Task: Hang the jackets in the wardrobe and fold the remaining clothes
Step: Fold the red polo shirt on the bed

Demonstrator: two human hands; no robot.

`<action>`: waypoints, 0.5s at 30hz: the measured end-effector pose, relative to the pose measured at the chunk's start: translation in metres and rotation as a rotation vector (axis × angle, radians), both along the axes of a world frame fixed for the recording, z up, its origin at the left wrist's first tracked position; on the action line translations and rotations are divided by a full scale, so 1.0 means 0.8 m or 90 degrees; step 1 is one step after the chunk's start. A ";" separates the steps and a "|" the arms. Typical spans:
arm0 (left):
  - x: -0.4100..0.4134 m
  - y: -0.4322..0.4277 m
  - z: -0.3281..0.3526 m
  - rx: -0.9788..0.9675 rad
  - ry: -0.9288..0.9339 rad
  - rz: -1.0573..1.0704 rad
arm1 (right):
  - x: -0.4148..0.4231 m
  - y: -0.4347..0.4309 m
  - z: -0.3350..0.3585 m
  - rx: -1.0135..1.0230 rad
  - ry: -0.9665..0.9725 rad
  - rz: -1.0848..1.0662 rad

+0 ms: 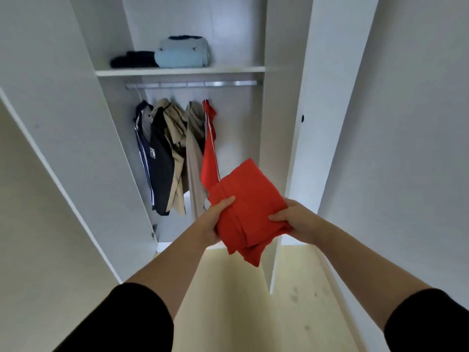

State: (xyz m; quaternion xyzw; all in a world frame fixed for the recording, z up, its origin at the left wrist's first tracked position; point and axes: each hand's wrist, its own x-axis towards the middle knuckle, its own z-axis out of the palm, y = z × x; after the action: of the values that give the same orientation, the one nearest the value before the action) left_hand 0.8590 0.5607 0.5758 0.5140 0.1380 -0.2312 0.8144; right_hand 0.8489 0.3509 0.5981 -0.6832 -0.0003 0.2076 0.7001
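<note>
Now your left hand and right hand grip the red cloth; lift it flat onto the shelf.

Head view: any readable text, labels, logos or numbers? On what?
No readable text.
White patch on the dark jacket: too blurred to read.
The red garment, shelf clothes and wardrobe: no markings seen.
</note>
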 end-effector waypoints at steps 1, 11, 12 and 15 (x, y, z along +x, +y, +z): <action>0.016 0.002 0.010 -0.004 -0.016 0.024 | 0.017 0.006 0.007 0.000 -0.019 -0.020; 0.295 0.058 0.130 -0.010 -0.218 0.373 | 0.319 0.111 0.090 0.333 0.097 -0.103; 0.321 0.073 0.144 0.001 -0.237 0.408 | 0.345 0.129 0.099 0.336 0.095 -0.089; 0.387 0.117 0.180 0.035 -0.294 0.496 | 0.408 0.185 0.121 0.361 0.081 -0.025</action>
State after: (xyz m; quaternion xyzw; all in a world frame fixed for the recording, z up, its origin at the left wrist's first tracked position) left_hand 1.1687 0.6545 0.7195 0.4832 0.1423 0.2170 0.8362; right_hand 1.1756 0.4991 0.6950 -0.4456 -0.0008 0.2281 0.8657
